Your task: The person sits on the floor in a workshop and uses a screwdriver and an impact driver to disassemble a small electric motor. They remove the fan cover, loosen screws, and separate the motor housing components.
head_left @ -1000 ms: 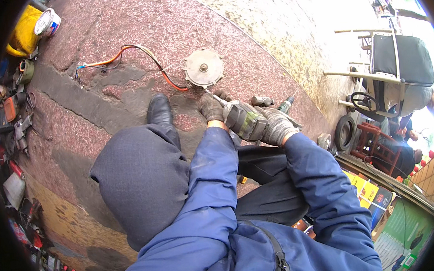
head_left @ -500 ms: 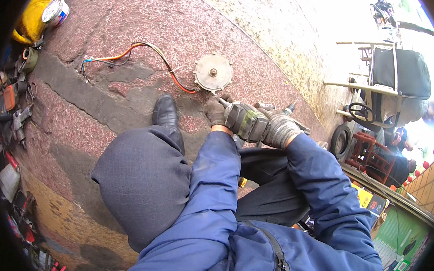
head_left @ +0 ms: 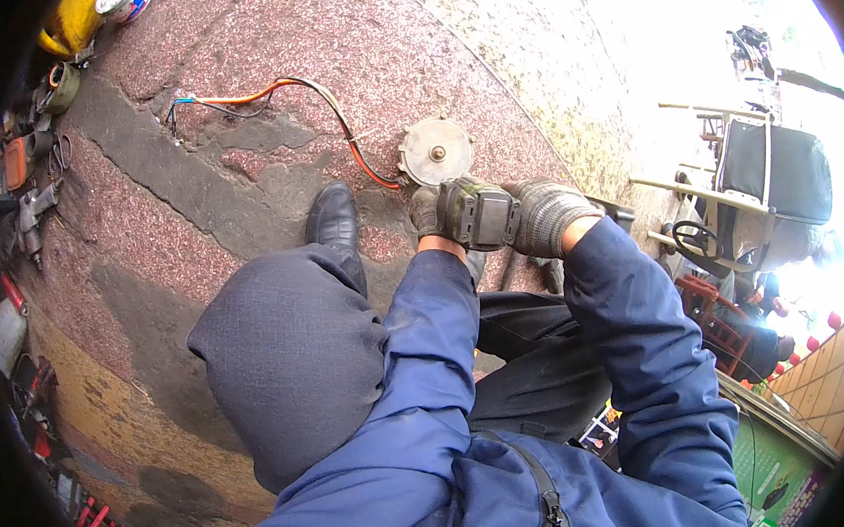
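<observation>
A round metal motor with a shaft in its centre lies on the ground. Its bundle of orange, black and white wires curves off to the left. Just below the motor's near edge, my gloved right hand is closed on a green-and-grey cordless power tool, whose block-shaped battery end faces up. The tool's front end is hidden under its body. Against the tool's left side is my gloved left hand, close to the motor's rim. Its fingers are mostly hidden behind the tool.
Hand tools, including an air-gun-shaped tool and scissors, crowd the left edge. A yellow container and a white tub stand at the far left. My black shoe is left of the hands. A three-wheeled cart stands at the right.
My right hand and the tool have turned, so the battery end now faces up more squarely. Both hands stay close below the motor. The whole view has shifted slightly.
</observation>
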Available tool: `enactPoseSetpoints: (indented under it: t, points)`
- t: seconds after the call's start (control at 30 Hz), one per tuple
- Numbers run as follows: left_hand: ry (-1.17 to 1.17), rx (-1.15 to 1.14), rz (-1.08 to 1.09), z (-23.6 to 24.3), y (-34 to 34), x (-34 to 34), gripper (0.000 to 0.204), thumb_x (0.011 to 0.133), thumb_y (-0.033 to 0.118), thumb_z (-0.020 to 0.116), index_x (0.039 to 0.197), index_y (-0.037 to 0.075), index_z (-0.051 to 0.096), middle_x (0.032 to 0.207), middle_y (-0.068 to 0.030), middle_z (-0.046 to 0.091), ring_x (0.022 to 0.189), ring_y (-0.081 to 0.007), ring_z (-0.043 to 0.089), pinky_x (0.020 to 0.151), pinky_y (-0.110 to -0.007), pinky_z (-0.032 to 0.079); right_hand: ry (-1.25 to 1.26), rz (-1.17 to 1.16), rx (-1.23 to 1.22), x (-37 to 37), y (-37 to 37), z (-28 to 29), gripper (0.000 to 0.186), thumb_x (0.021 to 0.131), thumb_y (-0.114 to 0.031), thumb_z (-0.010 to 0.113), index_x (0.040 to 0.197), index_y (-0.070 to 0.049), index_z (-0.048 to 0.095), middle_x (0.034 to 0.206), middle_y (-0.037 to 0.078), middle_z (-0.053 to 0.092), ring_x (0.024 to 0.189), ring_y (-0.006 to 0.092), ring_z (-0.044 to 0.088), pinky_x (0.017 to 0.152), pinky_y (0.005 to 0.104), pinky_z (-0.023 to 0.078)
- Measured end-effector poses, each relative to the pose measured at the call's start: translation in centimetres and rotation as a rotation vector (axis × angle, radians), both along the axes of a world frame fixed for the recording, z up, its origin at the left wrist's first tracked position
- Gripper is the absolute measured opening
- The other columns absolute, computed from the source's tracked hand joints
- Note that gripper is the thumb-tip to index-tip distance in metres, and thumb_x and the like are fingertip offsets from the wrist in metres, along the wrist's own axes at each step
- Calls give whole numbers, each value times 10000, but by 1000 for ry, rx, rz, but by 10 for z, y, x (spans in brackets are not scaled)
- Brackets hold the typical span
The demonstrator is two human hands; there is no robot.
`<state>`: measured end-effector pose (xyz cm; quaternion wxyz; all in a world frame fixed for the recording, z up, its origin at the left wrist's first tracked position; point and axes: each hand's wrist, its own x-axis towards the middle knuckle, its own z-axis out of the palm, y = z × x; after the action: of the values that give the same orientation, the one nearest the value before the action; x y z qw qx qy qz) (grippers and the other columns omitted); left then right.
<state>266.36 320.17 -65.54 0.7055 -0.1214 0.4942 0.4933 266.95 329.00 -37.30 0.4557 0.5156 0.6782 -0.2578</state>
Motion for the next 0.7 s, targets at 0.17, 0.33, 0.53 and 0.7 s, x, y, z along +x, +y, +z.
enactPoseSetpoints:
  t: [0.17, 0.33, 0.53, 0.7]
  points:
    - [30, -50, -77, 10, -10, -6, 245, 841, 109, 453, 818, 13, 677, 770, -93, 649, 632, -207, 592, 592, -347, 514, -31, 101, -19, -11, 0, -3, 413, 781, -216, 625, 1181, -115, 618, 1054, 199, 673, 1007, 351, 647, 843, 446, 517]
    - [191, -52, -218, 10, -16, -19, 238, 841, 106, 466, 821, 18, 686, 756, -82, 645, 621, -191, 587, 579, -356, 510, -47, 91, -76, 1, -20, -5, 351, 798, -283, 632, 1099, -101, 642, 1045, 185, 676, 1012, 347, 645, 854, 436, 511]
    - [336, -91, -355, 8, -12, -20, 229, 842, 103, 482, 823, 25, 696, 739, -68, 641, 607, -172, 581, 564, -366, 505, 42, -37, 14, 33, -51, -21, 430, 786, -305, 656, 1153, -93, 589, 1216, 165, 579, 1137, 353, 572, 936, 445, 470]
    - [419, 113, -634, -28, -16, -7, 223, 839, 98, 497, 834, 36, 711, 779, -78, 684, 627, -185, 600, 601, -345, 512, 54, -83, 19, 51, -61, -39, 456, 744, -288, 687, 1145, -94, 591, 1229, 182, 561, 1141, 372, 561, 951, 451, 465]
